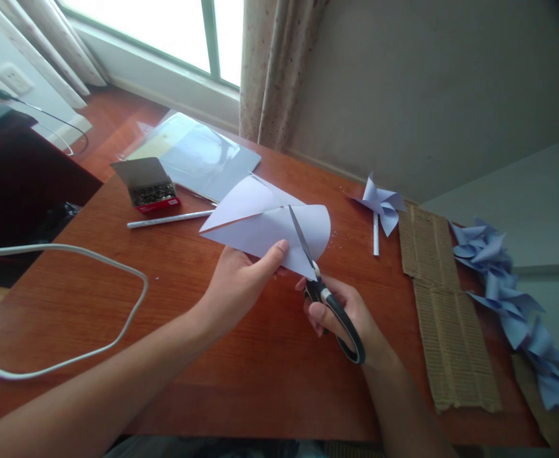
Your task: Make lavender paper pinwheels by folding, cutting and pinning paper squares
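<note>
My left hand (pixel 241 280) pinches the near edge of a pale lilac paper sheet (pixel 255 219), holding it just above the wooden table (pixel 188 356). The sheet bears long slits running toward its centre. My right hand (pixel 344 312) grips black-handled scissors (pixel 325 292). Their blades point up and away into the paper, the tips near the sheet's middle.
A finished paper pinwheel on a white stick (pixel 379 207) lies to the right. Corrugated cardboard strips (pixel 444 312) and several more pinwheels (pixel 509 292) sit at the right edge. An open box of pins (pixel 150 187), a white stick (pixel 169 219), a paper pack (pixel 198 156) and a white cable (pixel 69 305) lie left.
</note>
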`<state>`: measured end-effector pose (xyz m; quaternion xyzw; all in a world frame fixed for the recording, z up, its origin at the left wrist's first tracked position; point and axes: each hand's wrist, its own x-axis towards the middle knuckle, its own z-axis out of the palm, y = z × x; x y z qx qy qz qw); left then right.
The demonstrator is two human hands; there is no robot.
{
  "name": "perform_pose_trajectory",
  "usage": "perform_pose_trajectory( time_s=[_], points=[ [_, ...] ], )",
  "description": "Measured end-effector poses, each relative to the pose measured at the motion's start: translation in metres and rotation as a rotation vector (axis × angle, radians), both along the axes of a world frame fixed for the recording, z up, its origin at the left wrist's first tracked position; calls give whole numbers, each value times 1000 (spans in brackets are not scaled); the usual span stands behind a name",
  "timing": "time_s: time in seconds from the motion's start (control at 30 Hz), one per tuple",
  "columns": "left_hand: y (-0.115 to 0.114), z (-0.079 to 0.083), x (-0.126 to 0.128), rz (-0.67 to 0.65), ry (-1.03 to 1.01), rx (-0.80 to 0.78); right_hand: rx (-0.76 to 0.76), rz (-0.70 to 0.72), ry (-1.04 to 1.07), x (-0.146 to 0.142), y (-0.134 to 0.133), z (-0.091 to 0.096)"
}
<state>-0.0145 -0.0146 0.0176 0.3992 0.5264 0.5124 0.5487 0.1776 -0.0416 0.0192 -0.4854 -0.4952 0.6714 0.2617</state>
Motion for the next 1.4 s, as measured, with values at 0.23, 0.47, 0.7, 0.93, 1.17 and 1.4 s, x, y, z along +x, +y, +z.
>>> perform_pose_trajectory(
  time_s=[0.23, 0.47, 0.7, 0.93, 1.17, 1.4],
  points=[
    [0, 1, 0, -6, 13, 4, 19, -8, -15, 0, 0, -1],
    [0, -1, 0, -10, -7, 20, 17, -3, -31, 1, -1, 0],
    [0, -1, -1, -14, 8, 8, 17, -17, -36, 0, 0, -2],
    [0, 1, -1, -15, 6, 3, 9, -29, -32, 0, -2, -2],
    [1, 4, -1, -19, 16, 6, 13, -23, -48, 0, -2, -1],
    [1, 3, 0, -19, 19, 11, 1, -37, -50, 0, -1, -1]
  ],
)
